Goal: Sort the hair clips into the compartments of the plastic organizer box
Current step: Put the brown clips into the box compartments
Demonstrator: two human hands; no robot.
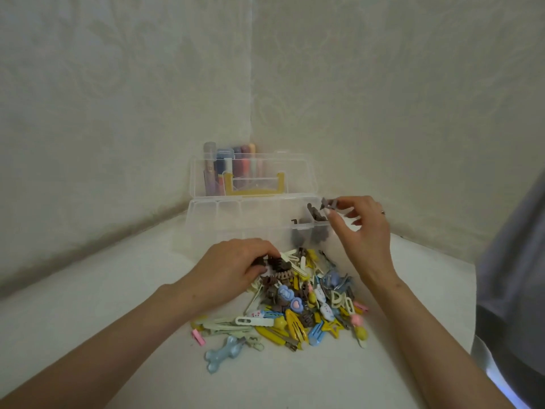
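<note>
1. Head view: the right hand (362,228) pinches a grey clip (328,204) in its fingertips above the rightmost compartment of the box (236,214), where brown clips (315,215) lie.
2. The left hand (236,267) curls its fingers round a claw clip (261,263) at the far-left edge of the pile (303,308). The pile lies on the table (118,320), just in front of the box.

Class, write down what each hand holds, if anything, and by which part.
Right hand pinches a small grey claw clip by one end. Left hand curls round a brown claw clip in the pile; the exact part is hidden.
</note>
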